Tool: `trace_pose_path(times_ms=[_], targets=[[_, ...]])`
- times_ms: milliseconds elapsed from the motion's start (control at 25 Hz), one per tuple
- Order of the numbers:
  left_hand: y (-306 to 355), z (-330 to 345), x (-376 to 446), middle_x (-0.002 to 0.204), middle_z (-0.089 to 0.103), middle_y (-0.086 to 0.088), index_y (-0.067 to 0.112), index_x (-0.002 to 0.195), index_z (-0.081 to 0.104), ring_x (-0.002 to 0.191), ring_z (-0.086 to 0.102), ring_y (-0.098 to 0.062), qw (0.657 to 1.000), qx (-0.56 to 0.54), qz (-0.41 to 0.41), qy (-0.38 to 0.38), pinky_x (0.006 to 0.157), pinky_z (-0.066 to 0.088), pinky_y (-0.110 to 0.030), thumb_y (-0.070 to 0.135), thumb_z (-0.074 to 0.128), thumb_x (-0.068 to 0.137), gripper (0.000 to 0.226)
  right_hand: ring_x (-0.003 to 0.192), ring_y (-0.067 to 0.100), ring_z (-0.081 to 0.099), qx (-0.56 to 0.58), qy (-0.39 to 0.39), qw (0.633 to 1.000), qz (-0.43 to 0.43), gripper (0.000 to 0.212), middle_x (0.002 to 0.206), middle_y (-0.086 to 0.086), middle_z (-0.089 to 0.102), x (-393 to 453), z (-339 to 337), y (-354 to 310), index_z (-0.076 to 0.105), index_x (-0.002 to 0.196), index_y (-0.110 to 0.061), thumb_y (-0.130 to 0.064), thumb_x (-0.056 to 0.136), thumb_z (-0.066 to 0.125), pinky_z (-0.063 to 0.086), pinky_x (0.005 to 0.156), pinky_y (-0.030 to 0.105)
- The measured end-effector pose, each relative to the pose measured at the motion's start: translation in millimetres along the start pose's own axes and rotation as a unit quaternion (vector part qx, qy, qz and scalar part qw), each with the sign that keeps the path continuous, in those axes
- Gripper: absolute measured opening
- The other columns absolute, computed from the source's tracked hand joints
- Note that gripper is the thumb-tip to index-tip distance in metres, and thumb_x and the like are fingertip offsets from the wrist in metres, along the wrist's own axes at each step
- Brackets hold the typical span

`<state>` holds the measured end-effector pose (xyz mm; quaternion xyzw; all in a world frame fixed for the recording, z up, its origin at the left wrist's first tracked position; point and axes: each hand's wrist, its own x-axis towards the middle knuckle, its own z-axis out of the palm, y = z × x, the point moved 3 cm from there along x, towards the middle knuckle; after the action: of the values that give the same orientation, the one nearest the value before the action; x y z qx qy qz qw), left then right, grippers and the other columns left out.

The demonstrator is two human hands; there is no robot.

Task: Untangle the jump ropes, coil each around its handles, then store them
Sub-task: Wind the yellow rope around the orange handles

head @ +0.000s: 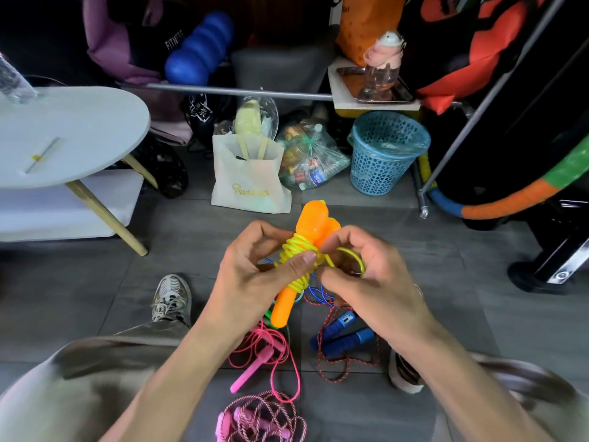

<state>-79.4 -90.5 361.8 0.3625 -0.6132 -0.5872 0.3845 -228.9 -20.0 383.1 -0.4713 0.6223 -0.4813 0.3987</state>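
At the centre of the frame the orange handles sit side by side, wound in yellow rope; the left hand grips the bundle with its thumb pressed on the coils, and the right hand pinches the last loose loop. If that pinch slips, the springy coils would likely unwind. Below, on the grey floor, the pink rope and blue-handled rope lie tangled, ready to snag.
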Motion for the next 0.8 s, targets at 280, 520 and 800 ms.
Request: trace_pose_path(times_ms=[280, 520, 800], targets=[[3, 7, -9, 0.094, 0.074, -0.010, 0.005, 0.095, 0.062, 0.085, 0.069, -0.022, 0.998, -0.028, 0.029, -0.046, 0.072, 0.057, -0.036, 0.021, 0.071, 0.082, 0.022, 0.053, 0.012, 0.051, -0.097, 0.056, 0.978, -0.173, 0.010, 0.061, -0.004, 0.057, -9, -1, -7, 0.058, 0.106, -0.016, -0.018, 0.097, 0.059, 0.041, 0.050, 0.031], [13, -4, -18, 0.102, 0.074, -0.008, 0.009, 0.097, 0.072, 0.086, 0.068, -0.026, 0.997, -0.065, 0.022, -0.021, 0.077, 0.057, -0.039, 0.009, 0.067, 0.083, 0.015, 0.061, 0.013, 0.057, -0.010, 0.092, 0.979, -0.180, 0.023, 0.073, -0.002, 0.065, -12, 5, -13, 0.048, 0.110, -0.012, -0.019, 0.092, 0.062, 0.047, 0.056, 0.028], [37, -21, -53, 0.081, 0.064, -0.030, 0.012, 0.082, 0.067, 0.057, 0.056, -0.048, 0.998, -0.043, 0.029, -0.018, 0.052, 0.049, -0.057, 0.020, 0.083, 0.069, 0.022, 0.084, 0.007, 0.063, -0.094, 0.125, 0.961, -0.230, 0.017, 0.090, -0.011, 0.064, -48, 22, -21, 0.066, 0.106, -0.012, -0.020, 0.096, 0.056, 0.044, 0.073, 0.016]])
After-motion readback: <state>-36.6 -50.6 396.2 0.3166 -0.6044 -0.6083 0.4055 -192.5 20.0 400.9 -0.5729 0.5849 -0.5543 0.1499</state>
